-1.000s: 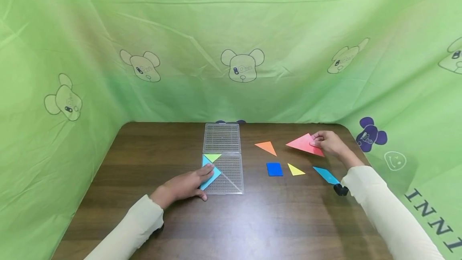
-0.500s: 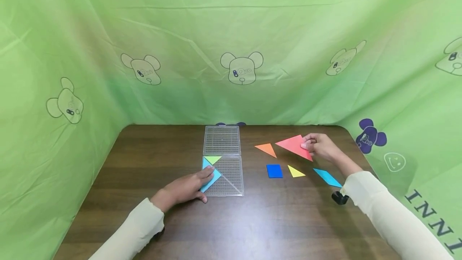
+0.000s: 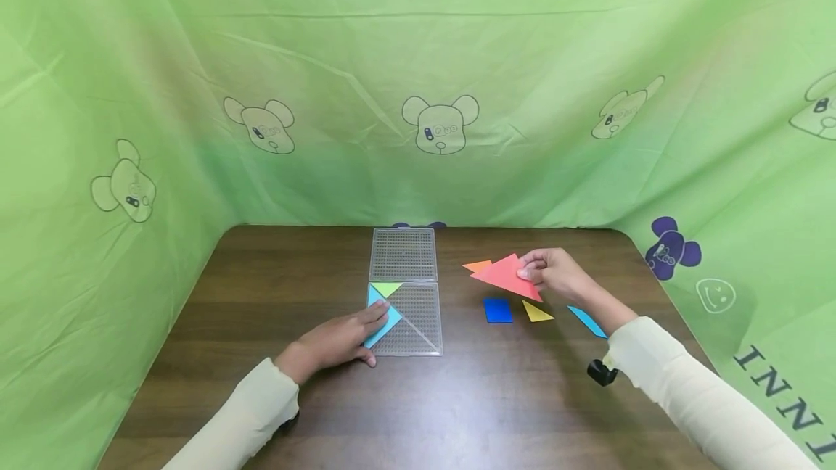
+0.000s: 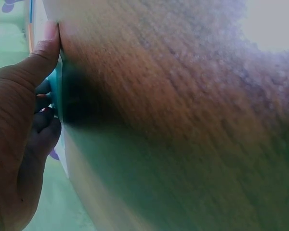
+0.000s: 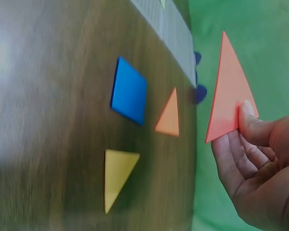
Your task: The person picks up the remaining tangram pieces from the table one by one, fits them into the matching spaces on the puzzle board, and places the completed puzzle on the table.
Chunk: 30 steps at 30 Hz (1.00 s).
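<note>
My right hand pinches a large pink-red triangle tile between thumb and fingers, above the table. In the right wrist view the same triangle stands out past the fingertips. My left hand rests with fingers fairly straight on a light blue triangle tile, which lies in the near half of a clear hinged case. A small light green triangle sits above it in that half. In the left wrist view the left hand touches the case's edge; most of the tile is hidden there.
Right of the case lie a blue square, a yellow triangle, a blue parallelogram partly behind the right wrist, and an orange triangle partly covered by the held tile. The case's far half lies open flat. Green cloth surrounds the brown table.
My right hand has carried the pink-red triangle leftward, toward the case, and it now overlaps the orange triangle in view. The left hand has stayed on the light blue triangle.
</note>
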Available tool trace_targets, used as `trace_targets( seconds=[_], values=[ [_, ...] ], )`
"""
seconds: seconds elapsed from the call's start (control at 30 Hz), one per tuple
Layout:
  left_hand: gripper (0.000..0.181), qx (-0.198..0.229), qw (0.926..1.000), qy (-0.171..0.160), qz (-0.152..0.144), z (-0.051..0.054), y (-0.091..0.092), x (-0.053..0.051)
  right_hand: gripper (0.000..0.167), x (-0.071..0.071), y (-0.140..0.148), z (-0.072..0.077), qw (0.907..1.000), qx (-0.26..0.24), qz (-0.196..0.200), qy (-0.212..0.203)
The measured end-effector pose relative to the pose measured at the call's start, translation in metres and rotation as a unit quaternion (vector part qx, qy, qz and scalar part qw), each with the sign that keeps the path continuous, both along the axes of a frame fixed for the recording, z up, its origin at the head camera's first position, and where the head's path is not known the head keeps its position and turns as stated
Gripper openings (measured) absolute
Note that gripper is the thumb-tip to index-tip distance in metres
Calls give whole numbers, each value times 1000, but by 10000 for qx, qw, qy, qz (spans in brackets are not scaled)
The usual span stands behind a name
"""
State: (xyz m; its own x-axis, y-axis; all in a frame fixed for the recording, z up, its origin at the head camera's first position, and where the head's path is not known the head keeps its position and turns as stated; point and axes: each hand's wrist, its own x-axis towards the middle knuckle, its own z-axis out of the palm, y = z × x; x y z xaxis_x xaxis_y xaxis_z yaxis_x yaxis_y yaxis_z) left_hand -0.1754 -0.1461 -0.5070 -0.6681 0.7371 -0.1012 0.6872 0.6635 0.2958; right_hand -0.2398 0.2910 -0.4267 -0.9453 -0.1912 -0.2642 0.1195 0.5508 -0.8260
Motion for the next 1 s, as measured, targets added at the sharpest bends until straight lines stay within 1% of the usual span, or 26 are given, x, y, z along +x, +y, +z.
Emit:
trace_targets(
  seconds=[0.2, 0.27, 0.4, 0.5, 0.6, 0.77, 0.87, 1.0],
  values=[
    [88, -20, 10000, 1, -23, 3, 0, 0, 30, 3, -20, -1, 9999, 37, 160, 11],
    [89, 11, 10000, 21, -44, 2, 0, 0, 29, 4, -26, -1, 9998, -10, 180, -46],
    [89, 43, 10000, 31, -68, 1, 0, -1, 29, 6, -38, -2, 9994, -264, 151, -189],
    [89, 1, 10000, -12, -37, 2, 1, 0, 28, 7, -46, -2, 9991, -333, 222, -146],
    [89, -51, 10000, -60, 11, 2, 2, 0, 24, 6, -55, -2, 9992, -261, 306, -65],
    [89, -53, 9999, -91, 39, 1, 3, -1, 25, 6, -70, 1, 9991, -216, 370, -28],
    [88, -29, 9999, -135, 42, 2, 4, -2, 26, 6, -79, -1, 9987, -292, 414, -48],
    [88, -33, 9999, -115, 39, 2, 4, -1, 27, 6, -90, -4, 9983, -340, 456, -105]
  ],
)
